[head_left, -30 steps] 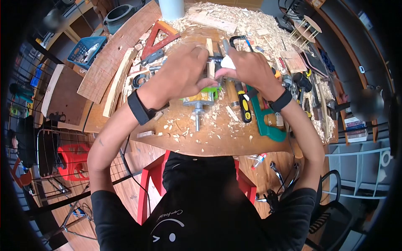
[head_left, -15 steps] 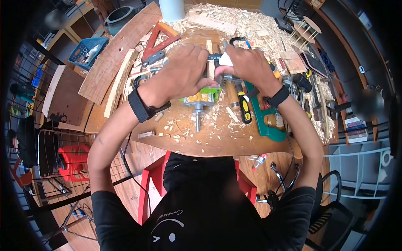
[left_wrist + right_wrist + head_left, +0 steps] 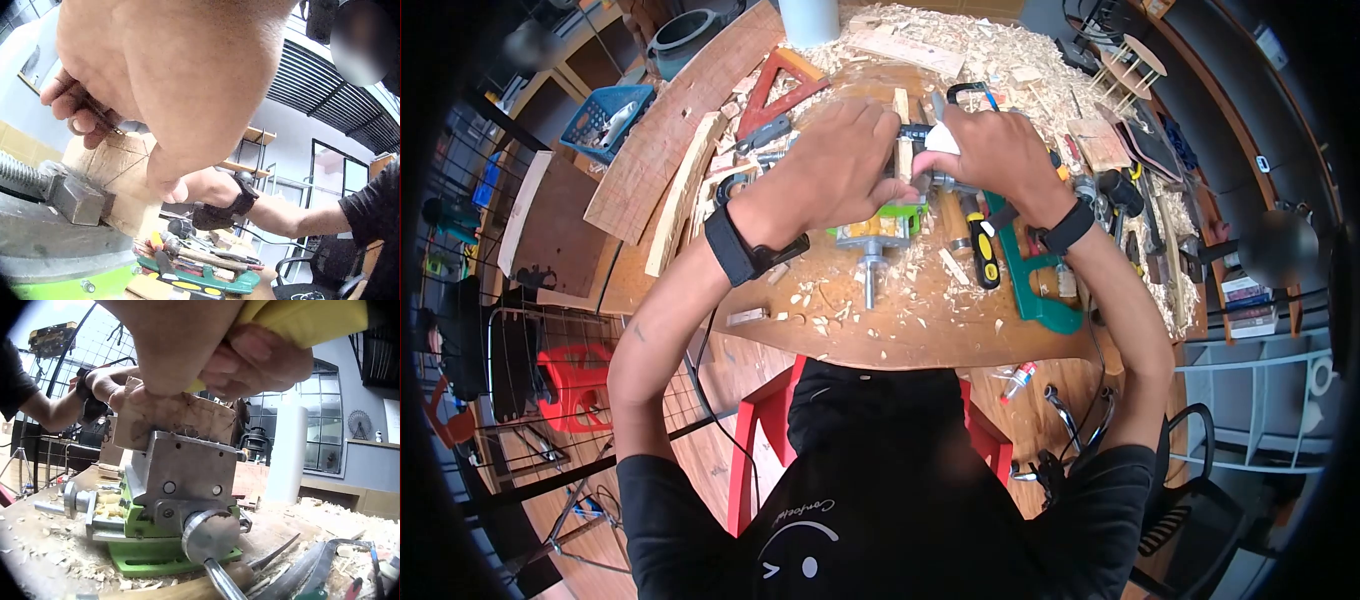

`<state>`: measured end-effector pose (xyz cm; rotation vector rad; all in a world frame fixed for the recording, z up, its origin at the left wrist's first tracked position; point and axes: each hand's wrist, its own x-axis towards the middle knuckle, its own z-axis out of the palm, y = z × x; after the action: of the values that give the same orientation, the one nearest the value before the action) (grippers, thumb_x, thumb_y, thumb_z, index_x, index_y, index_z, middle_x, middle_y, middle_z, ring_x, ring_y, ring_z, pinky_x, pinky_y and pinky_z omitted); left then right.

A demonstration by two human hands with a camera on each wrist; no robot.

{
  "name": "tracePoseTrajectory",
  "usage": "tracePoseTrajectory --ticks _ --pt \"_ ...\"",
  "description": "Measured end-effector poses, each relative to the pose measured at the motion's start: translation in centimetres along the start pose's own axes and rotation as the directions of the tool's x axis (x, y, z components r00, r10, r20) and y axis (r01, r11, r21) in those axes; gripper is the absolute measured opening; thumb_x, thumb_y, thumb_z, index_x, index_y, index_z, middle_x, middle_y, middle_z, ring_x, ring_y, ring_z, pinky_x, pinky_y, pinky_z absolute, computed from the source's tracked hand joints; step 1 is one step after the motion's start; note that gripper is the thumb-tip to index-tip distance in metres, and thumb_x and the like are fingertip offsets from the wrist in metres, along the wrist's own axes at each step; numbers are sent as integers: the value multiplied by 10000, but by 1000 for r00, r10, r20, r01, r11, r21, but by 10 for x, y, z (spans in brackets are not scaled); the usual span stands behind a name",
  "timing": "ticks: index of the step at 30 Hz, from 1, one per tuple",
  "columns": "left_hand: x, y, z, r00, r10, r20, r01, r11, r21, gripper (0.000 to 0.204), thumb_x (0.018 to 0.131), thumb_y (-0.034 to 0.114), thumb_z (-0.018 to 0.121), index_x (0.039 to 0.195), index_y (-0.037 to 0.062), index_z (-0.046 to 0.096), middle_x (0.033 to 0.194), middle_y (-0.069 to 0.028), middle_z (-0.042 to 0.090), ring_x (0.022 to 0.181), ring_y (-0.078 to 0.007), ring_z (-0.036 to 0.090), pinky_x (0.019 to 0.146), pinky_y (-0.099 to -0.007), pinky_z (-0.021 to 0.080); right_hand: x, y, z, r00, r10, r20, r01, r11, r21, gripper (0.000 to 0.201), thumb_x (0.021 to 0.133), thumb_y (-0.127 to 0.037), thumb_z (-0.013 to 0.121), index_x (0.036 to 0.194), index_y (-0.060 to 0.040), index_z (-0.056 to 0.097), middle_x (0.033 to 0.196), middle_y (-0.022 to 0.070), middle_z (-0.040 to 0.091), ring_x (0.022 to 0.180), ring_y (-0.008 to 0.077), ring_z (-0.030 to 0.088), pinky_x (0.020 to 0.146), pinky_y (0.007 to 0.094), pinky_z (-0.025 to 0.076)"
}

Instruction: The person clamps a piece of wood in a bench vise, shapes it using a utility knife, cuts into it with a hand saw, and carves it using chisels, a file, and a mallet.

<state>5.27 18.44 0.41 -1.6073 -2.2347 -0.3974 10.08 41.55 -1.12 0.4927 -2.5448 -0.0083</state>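
Observation:
A pale wooden block (image 3: 128,172) with pencil lines is clamped in a metal vise (image 3: 187,465) on a green base. My left hand (image 3: 825,165) grips the block's end, thumb against one face and fingers curled at its top corner in the left wrist view. Over the block's other end is my right hand (image 3: 1000,160). It holds a flat yellow piece (image 3: 306,322) that shows whitish in the head view, its fingers curled round it; I cannot tell what kind of thing it is. The right thumb lies close over the block's top edge.
Wood shavings (image 3: 1020,60) cover the back of the table. Around the vise lie a green-handled saw (image 3: 1040,300), a black-and-yellow handle (image 3: 984,258), a red triangle square (image 3: 775,95) and a long board (image 3: 685,130). A blue basket (image 3: 605,120) stands at left.
My right hand and wrist have shifted slightly, and the whitish piece in it shows a little differently. More of a dark part between the hands is visible. My left hand stays nearly in place.

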Motion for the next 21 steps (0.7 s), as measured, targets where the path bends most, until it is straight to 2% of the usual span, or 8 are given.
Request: tracePoseTrajectory --ticks 5,15,18,21 --pt "2 -4 1 999 46 0 -46 998 -38 654 827 473 733 1105 -68 494 988 -237 566 935 -411 540 843 -459 439 -4 -2 -5 999 31 29 -32 999 23 762 778 -759 632 772 1 682 555 194 613 550 384 660 540 445 544" --pt "1 1 2 1000 17 15 -16 1000 -10 622 848 466 721 1068 -71 497 969 -237 549 913 -402 520 839 -455 431 -5 -5 -8 999 39 25 -40 998 56 756 782 -751 637 766 3 687 556 195 614 555 384 664 546 445 547" --pt "-1 4 3 1000 21 -3 -21 1000 -9 608 853 455 720 1062 -71 498 971 -240 550 908 -402 520 839 -460 432 -10 -8 -12 998 54 27 -55 998 8 751 784 -747 641 756 3 677 557 196 614 555 379 666 546 445 547" --pt "-3 10 3 998 -31 53 33 999 -26 600 852 447 723 1060 -71 502 999 -249 560 915 -405 524 836 -464 431 -19 -11 -15 994 79 73 -83 995 49 754 789 -746 634 771 6 668 562 196 618 557 375 668 547 440 549"
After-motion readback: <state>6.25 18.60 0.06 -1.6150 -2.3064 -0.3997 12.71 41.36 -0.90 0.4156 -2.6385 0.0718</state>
